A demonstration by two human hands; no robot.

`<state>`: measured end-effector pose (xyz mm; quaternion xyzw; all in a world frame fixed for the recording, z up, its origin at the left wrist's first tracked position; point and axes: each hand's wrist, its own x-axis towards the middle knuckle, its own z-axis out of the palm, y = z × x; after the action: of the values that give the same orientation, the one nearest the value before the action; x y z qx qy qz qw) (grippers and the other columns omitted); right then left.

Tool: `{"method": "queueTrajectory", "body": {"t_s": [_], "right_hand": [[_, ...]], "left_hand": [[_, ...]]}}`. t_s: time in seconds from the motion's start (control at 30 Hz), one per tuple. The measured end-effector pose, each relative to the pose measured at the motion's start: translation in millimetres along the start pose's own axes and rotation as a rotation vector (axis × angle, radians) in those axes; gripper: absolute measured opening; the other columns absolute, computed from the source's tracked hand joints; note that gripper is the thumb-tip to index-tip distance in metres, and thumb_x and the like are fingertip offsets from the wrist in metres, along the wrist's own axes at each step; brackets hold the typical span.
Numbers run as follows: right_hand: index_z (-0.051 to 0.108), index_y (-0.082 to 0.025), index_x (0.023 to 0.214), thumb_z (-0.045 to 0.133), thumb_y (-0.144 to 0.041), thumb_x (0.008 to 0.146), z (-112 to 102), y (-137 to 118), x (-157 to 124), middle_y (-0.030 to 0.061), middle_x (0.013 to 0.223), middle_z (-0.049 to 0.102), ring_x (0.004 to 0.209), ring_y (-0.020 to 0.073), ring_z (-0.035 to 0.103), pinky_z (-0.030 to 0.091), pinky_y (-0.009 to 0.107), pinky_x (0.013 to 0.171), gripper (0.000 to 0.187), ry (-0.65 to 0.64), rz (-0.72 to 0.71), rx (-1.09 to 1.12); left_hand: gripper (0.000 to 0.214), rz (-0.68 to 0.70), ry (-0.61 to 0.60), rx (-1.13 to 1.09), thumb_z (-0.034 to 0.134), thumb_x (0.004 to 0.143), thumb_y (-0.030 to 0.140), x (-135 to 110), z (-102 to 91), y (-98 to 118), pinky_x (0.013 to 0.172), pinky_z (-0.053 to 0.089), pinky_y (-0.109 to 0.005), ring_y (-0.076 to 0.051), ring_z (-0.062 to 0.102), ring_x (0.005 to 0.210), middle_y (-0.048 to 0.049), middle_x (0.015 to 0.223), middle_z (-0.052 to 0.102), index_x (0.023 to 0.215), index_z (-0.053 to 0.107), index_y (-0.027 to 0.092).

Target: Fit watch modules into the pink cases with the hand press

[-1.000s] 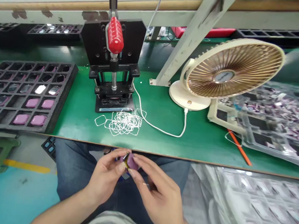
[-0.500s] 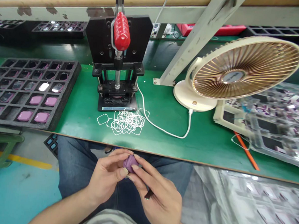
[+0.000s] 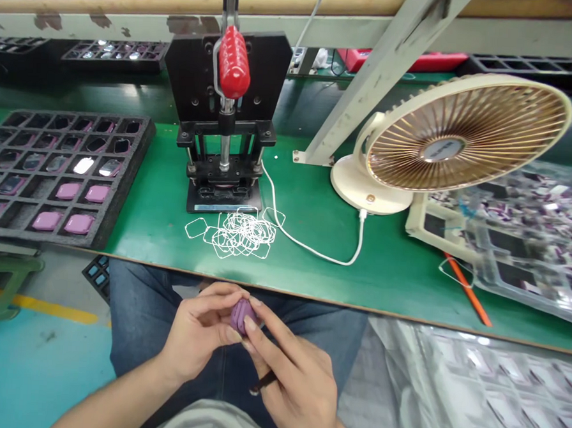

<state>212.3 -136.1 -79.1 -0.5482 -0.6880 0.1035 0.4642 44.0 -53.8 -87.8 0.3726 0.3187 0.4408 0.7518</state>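
A small purple plastic case (image 3: 241,315) is pinched between both hands over my lap, just in front of the bench edge. My left hand (image 3: 200,329) grips its left side with thumb and fingers. From the other side, my right hand (image 3: 294,368) presses the case with thumb and fingertips. A dark, thin tool (image 3: 262,383) sticks out from under the right hand's fingers; its kind cannot be made out. Beyond the hands, a tangled pile of thin white ring gaskets (image 3: 244,234) lies on the green bench.
A black hand press (image 3: 225,172) with a red handle stands behind the gaskets. At left is a foam tray (image 3: 124,196) with purple cases. A cream fan (image 3: 373,193), its white cable, an orange stick (image 3: 468,290) and clear trays of parts (image 3: 508,270) occupy the right.
The purple case has turned in my fingers and shifted slightly left. My right hand has moved a little left, and the dark tool now points more sideways.
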Motion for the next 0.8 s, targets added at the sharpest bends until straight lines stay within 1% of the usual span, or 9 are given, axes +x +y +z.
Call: {"method": "queueTrajectory", "body": {"t_s": [0.17,0.27,0.33,0.43,0.53,0.6,0.67,0.73,0.8], "right_hand": [[0.071,-0.028,0.144,0.07,0.0,0.098,1,-1,3,0.011,0.15,0.068,0.117,0.0204,0.078,0.068,0.027,0.088,0.054,0.017,0.052,0.058],[0.066,-0.027,0.15,0.064,0.0,0.099,2,0,2,0.0135,0.155,0.064,0.119,0.0222,0.078,0.068,0.029,0.085,0.058,-0.034,0.036,0.027],[0.065,-0.025,0.151,0.061,0.001,0.099,3,1,0,0.016,0.157,0.061,0.115,0.0218,0.079,0.068,0.029,0.084,0.059,-0.045,0.006,-0.008],[0.067,-0.024,0.148,0.063,0.001,0.099,7,2,1,0.0162,0.154,0.064,0.113,0.0209,0.08,0.068,0.028,0.085,0.055,0.009,-0.018,-0.05],[0.065,-0.023,0.146,0.068,-0.004,0.1,12,1,5,0.0159,0.144,0.071,0.119,0.0229,0.078,0.068,0.029,0.089,0.05,0.04,-0.002,-0.082],[0.063,-0.02,0.143,0.072,-0.012,0.101,13,-2,8,0.0169,0.138,0.074,0.119,0.0245,0.078,0.068,0.031,0.091,0.044,0.055,0.069,-0.081],[0.063,-0.02,0.135,0.073,-0.023,0.102,12,-4,12,0.0159,0.128,0.075,0.11,0.0244,0.079,0.068,0.033,0.087,0.035,0.05,0.171,-0.056],[0.064,-0.022,0.126,0.07,-0.029,0.104,9,-4,16,0.0111,0.114,0.074,0.097,0.0216,0.078,0.065,0.03,0.077,0.024,-0.031,0.228,-0.034],[0.065,-0.023,0.122,0.063,-0.029,0.107,6,-4,20,0.0062,0.1,0.072,0.084,0.0183,0.074,0.058,0.027,0.066,0.017,-0.157,0.192,-0.019]], "left_hand": [[0.044,0.002,0.008,0.008,0.102,0.07,0.022,0,-1.7,-1,0.097,0.066,-0.039,-0.028,0.077,0.111,-0.0105,0.122,0.075,0.111,0.089,0.03],[0.041,0.003,0.034,-0.009,0.102,0.071,0.023,1,0.7,0,0.099,0.065,-0.04,-0.029,0.076,0.114,-0.0104,0.123,0.075,0.109,0.089,0.031],[0.039,0.035,0.03,-0.013,0.1,0.074,0.024,0,4.0,1,0.103,0.063,-0.041,-0.029,0.075,0.118,-0.0111,0.125,0.076,0.111,0.089,0.031],[0.032,0.069,-0.009,-0.016,0.092,0.085,0.029,-3,10.1,1,0.11,0.059,-0.044,-0.03,0.073,0.125,-0.0121,0.134,0.074,0.117,0.087,0.031],[0.027,0.069,0.077,0.001,0.091,0.087,0.032,-6,14.2,-1,0.109,0.058,-0.038,-0.026,0.073,0.121,-0.0096,0.127,0.076,0.114,0.085,0.029],[0.023,0.008,0.168,-0.01,0.091,0.088,0.033,-8,14.4,-3,0.101,0.061,-0.032,-0.022,0.077,0.108,-0.0079,0.113,0.081,0.11,0.085,0.027],[0.021,-0.061,0.195,-0.049,0.09,0.089,0.033,-8,12.8,-4,0.093,0.063,-0.031,-0.02,0.08,0.097,-0.0079,0.104,0.084,0.108,0.085,0.025],[0.022,-0.085,0.172,-0.093,0.091,0.087,0.033,-8,10.8,-3,0.089,0.064,-0.031,-0.021,0.081,0.091,-0.0082,0.1,0.085,0.107,0.086,0.024],[0.021,-0.091,0.153,-0.121,0.092,0.086,0.033,-8,9.5,-1,0.087,0.064,-0.029,-0.019,0.081,0.089,-0.0078,0.099,0.086,0.106,0.087,0.024]]}}
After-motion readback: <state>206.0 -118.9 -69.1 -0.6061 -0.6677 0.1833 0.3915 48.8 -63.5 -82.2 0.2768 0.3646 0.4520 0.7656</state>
